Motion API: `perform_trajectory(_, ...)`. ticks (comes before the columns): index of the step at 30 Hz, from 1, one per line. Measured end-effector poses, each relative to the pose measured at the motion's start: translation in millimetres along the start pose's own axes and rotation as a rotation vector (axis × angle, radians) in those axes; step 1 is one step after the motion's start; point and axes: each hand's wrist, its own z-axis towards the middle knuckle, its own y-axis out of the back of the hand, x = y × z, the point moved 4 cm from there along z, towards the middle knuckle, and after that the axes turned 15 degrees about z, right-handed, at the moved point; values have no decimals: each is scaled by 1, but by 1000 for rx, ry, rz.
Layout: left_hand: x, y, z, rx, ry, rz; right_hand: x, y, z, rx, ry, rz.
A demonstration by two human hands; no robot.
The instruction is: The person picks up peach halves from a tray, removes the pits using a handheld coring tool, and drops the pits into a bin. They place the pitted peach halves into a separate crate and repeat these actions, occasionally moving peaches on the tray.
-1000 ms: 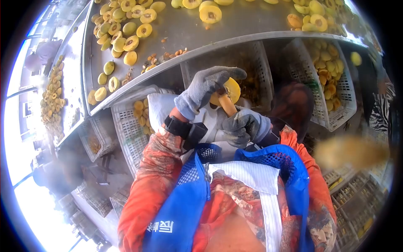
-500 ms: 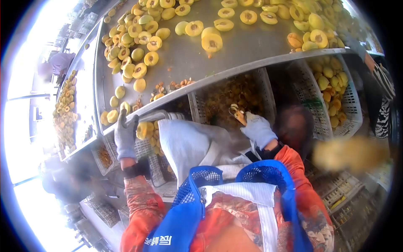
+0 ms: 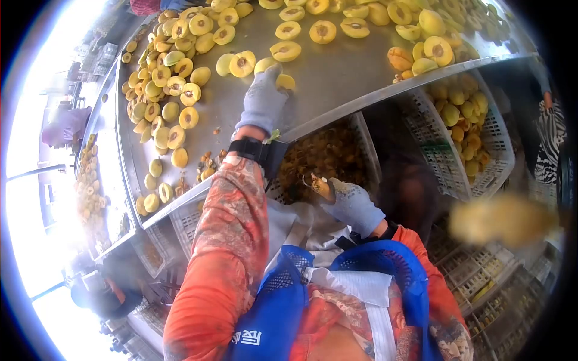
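Note:
My left hand (image 3: pixel 265 99), in a grey glove, reaches over the metal table (image 3: pixel 325 78). Its fingers are closed around a yellow peach half (image 3: pixel 286 82), part of which shows beside the palm; the fingertips are partly hidden. Another peach half (image 3: pixel 242 64), cut face up, lies just left of the fingers. Low in front of my body, my gloved right hand (image 3: pixel 355 207) grips a small pitting tool (image 3: pixel 322 188) with a brownish handle and a thin curved metal end. Below that tool's tip is a crate of dark peach scraps (image 3: pixel 325 156).
Many peach halves (image 3: pixel 174 84) are heaped on the table's left side, others at the far right. A white crate of peaches (image 3: pixel 494 144) stands under the table edge at right. Someone in zebra-patterned clothing (image 3: pixel 549 141) is at far right. A blurred yellowish shape (image 3: pixel 506 219) hangs close to the camera.
My left hand has moved from the table's near left edge, where it was open, forward and right onto a peach half. My right hand still holds the tool, slightly lower and further left.

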Motion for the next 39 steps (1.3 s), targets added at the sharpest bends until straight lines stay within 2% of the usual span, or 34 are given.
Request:
perform_trajectory(1, 8, 1, -7, 1, -41, -110, 4, 0, -1, 3, -7, 15)
perform_trajectory(4, 25, 30, -51, 218, 162, -845, 9, 1, 2, -153, 192, 328)
perform_trajectory(5, 16, 53, -70, 242, 246, -803, 27, 10, 0, -170, 152, 440)
perform_trajectory(6, 12, 61, -87, 222, 218, -858, 38, 11, 7, -244, 277, 384)
perform_trajectory(8, 1, 73, -119, 173, 156, -967, 65, 14, 8, -185, 189, 542)
perform_trajectory(10, -4, 68, -146, 306, 279, -1095, 75, 4, 15, -178, 372, 535)
perform_trajectory(11, -6, 65, -158, 357, 293, -1056, 80, 0, 15, -175, 459, 530)
perform_trajectory(12, -6, 62, -169, 409, 307, -1019, 82, -2, 14, -110, 441, 511)
perform_trajectory(13, -6, 65, -177, 365, 167, -1017, 85, -3, 11, -43, 420, 490)
perform_trajectory(14, -4, 62, -186, 317, 177, -1110, 89, -3, 6, 24, 401, 467)
perform_trajectory(16, 2, 52, -197, 215, 181, -1289, 88, 1, -4, -111, 299, 350)
perform_trajectory(17, 17, 25, -204, 245, 455, -1662, 80, -2, -6, -150, 272, 306)
perform_trajectory(18, 16, 30, -205, 155, 355, -1595, 71, -7, -8, -191, 244, 265)
perform_trajectory(19, 12, 37, -205, 71, 255, -1524, 58, -21, -5, -145, 260, 187)
perform_trajectory(20, 5, 44, -205, -8, 158, -1449, 58, -28, -8, -143, 298, 29)
perform_trajectory(21, -1, 46, -204, 38, 366, -1591, 62, -31, -10, -129, 271, 23)
perform_trajectory(24, -14, 56, -207, -117, 358, -1398, 69, -37, -12, -115, 233, 26)
perform_trajectory(25, -16, 59, -208, -110, 368, -1490, 70, -39, -12, -115, 227, 31)
perform_trajectory(28, -19, 74, -209, -308, 231, -958, 66, -49, -14, -89, 154, 102)
perform_trajectory(31, -12, 57, -211, -299, 225, -973, 61, -55, -15, -7, 270, 173)
perform_trajectory(34, -19, 58, -215, -218, 439, -1092, 62, -48, -16, 83, 240, 160)
perform_trajectory(37, -27, 60, -213, -276, 382, -1094, 65, -43, -20, 138, 173, 243)
perform_trajectory(39, -25, 50, -215, -260, 410, -1068, 58, -46, -18, 114, 186, 243)
